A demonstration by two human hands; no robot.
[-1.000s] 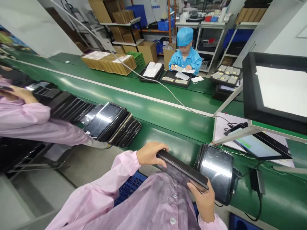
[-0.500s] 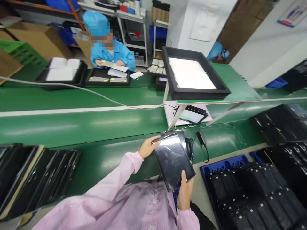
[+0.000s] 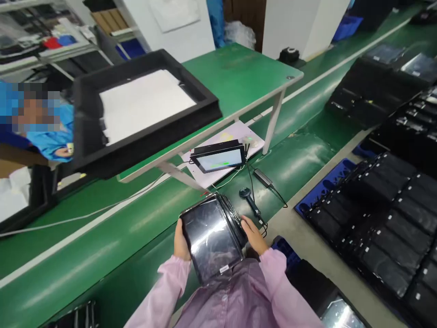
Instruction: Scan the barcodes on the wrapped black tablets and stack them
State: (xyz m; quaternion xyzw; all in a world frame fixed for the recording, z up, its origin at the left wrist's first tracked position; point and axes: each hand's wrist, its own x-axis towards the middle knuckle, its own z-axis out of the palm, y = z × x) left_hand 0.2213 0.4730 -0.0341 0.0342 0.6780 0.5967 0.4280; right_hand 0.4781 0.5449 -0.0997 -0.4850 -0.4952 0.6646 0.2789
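Note:
In front of my body is a stack of black tablets [image 3: 213, 241] in shiny clear film, with a small white label near the lower edge of the top one. My left hand [image 3: 181, 241] grips the stack's left side, fingers mostly hidden beneath the edge. Against the right side, where several layers show, my right hand [image 3: 254, 234] is closed. Just beyond it lies a black handheld scanner [image 3: 251, 200] with a cable.
A screen [image 3: 220, 159] stands under a green-topped raised table [image 3: 239, 68]. On that table sits a black foam tray [image 3: 150, 157] holding white sheets. A power adapter [image 3: 262, 177] lies nearby. Blue pallets [image 3: 316, 184] with black devices are at right; a person in blue sits at left.
The view has swung right. My hands have shifted from opposite corners of a tilted tablet to the two sides of the stack, and several layers now show.

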